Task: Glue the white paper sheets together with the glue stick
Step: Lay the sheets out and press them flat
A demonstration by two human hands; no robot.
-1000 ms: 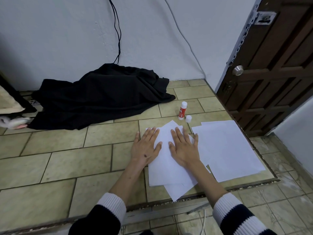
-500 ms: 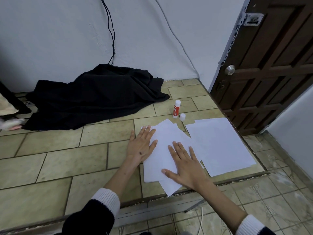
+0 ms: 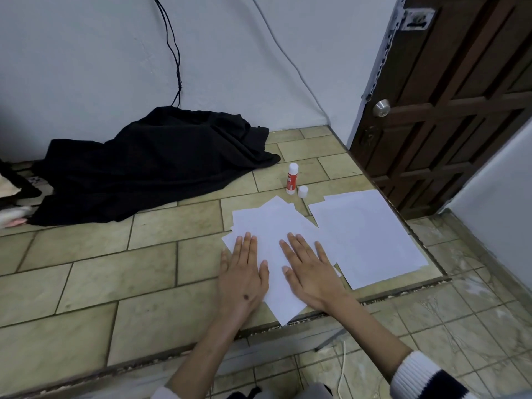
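Overlapping white paper sheets (image 3: 273, 226) lie skewed on a raised tiled ledge. My left hand (image 3: 243, 272) presses flat on their left edge, fingers straight, palm partly on the tile. My right hand (image 3: 309, 264) lies flat on the sheets beside it, fingers spread. A second stack of white sheets (image 3: 365, 234) lies to the right, untouched. Behind the papers stands an open red-and-white glue stick (image 3: 292, 182) with its white cap (image 3: 302, 192) on the tile next to it.
A heap of black cloth (image 3: 155, 165) covers the back left of the ledge, with black cables running up the wall. A dark wooden door (image 3: 449, 96) stands at the right. The ledge edge (image 3: 403, 292) drops to a lower tiled floor.
Both hands have slid toward me down the sheets. The left hand moved from the upper left edge to the lower left edge; the right hand stays flat on the paper.
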